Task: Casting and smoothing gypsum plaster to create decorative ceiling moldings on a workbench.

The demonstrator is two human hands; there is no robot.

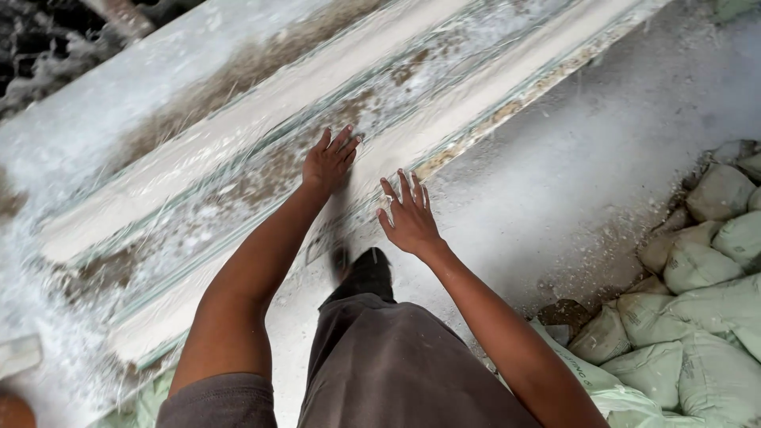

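The person's left hand (329,160) lies flat on a long moulded panel (261,158), its fingers (342,143) spread and gripping nothing. The right hand (409,215) hovers over or rests on the panel's near edge, fingers open and fanned, also empty; whether it touches cannot be told. The panel runs diagonally away from both sets of fingers, up to the right and down to the left.

As a judgement, the surface looks partly worked. 2 pale raised ridges run its length, smooth and chalky white, while the channel between them, right under the left fingers, shows brown patches and loose fibrous strands that look not yet covered or smoothed. More strands fray out along the edge beyond the right fingers. So the ridges seem formed, and the middle band and edges seem left to finish.

Right of the right fingers spreads a dusty white floor (602,158), powdery and scattered with crumbs. Further right and lower lies a heap of plump, pale green sacks (697,317), woven and rounded.
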